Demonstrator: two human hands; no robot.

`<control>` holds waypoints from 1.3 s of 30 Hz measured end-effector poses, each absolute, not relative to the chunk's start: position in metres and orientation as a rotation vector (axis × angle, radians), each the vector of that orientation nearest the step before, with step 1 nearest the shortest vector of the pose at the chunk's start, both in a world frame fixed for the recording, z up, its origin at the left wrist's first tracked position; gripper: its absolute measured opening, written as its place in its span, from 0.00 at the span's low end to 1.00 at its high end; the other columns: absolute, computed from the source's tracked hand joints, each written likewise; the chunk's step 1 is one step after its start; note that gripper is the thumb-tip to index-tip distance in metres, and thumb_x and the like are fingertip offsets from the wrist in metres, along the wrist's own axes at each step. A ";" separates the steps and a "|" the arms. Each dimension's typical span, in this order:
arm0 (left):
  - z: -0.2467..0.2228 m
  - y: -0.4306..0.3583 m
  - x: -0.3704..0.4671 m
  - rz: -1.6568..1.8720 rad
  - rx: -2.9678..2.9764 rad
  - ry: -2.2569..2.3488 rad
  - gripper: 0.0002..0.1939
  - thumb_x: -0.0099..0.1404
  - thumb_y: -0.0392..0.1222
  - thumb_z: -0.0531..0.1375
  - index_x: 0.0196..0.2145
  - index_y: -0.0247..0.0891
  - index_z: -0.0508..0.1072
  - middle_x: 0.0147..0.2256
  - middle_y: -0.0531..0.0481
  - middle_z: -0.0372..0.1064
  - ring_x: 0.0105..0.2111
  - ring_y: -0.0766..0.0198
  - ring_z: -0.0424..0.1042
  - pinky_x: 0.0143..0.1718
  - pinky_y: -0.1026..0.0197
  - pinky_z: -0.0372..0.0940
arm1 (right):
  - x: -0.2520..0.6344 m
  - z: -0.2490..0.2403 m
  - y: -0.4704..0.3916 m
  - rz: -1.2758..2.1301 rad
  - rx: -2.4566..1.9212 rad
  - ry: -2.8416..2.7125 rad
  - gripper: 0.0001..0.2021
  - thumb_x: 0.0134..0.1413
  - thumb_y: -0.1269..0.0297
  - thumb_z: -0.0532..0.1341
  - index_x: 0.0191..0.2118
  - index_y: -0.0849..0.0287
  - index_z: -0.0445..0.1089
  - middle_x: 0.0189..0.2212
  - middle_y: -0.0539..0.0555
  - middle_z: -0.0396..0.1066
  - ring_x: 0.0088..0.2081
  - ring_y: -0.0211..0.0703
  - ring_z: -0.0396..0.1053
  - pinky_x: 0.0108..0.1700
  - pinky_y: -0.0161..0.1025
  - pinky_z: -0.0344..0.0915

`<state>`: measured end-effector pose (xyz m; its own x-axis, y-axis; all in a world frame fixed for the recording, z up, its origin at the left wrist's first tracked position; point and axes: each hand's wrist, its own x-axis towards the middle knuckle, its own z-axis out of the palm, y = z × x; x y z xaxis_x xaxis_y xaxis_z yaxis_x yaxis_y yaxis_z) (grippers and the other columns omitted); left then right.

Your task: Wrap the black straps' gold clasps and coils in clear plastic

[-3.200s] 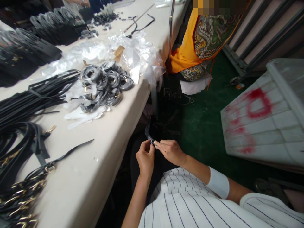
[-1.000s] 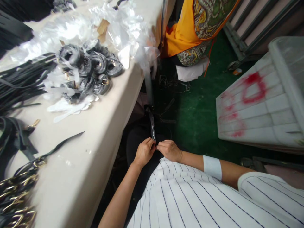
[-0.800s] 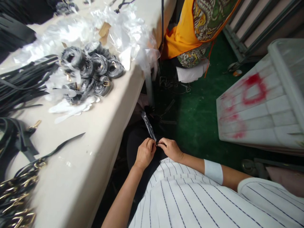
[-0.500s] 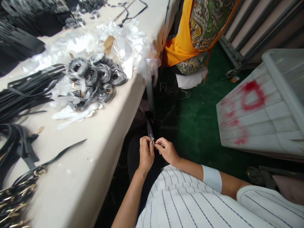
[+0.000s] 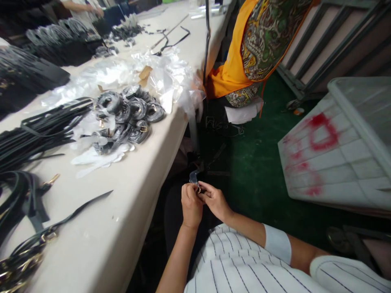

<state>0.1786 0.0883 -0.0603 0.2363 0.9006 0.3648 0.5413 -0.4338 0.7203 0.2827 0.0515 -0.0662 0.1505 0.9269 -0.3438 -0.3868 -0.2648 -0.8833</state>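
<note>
Above my lap, beside the table edge, my left hand (image 5: 192, 203) and my right hand (image 5: 216, 201) meet, fingers pinched together. Between them is a dark strap (image 5: 193, 177) with a bluish plastic-like sheen and a small gold metal fitting (image 5: 198, 190). The strap's far end runs down into shadow. Both hands grip it at the fitting, and the fingers cover most of that part. To the left on the table lie coiled straps (image 5: 137, 109) in clear wrap, several with gold buckles.
The pale table (image 5: 122, 228) bears loose black straps (image 5: 45, 130), gold-clasped straps (image 5: 27, 260), white strips (image 5: 104, 156) and clear plastic bags (image 5: 171, 77). A person in an orange apron (image 5: 229, 77) sits beyond. A white bin (image 5: 305, 162) with red marks stands on the right.
The view has tilted up slightly, so things sit lower. The strap's plastic-looking end now bends above my fingers, and the gold fitting shows more. My hands stay together.
</note>
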 end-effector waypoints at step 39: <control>-0.025 0.101 0.165 1.193 1.789 1.194 0.03 0.64 0.35 0.62 0.36 0.40 0.75 0.34 0.49 0.73 0.35 0.63 0.73 0.38 0.60 0.67 | 0.289 -0.044 0.059 1.589 -0.914 -0.387 0.09 0.52 0.62 0.68 0.38 0.59 0.78 0.30 0.53 0.71 0.32 0.38 0.64 0.36 0.38 0.58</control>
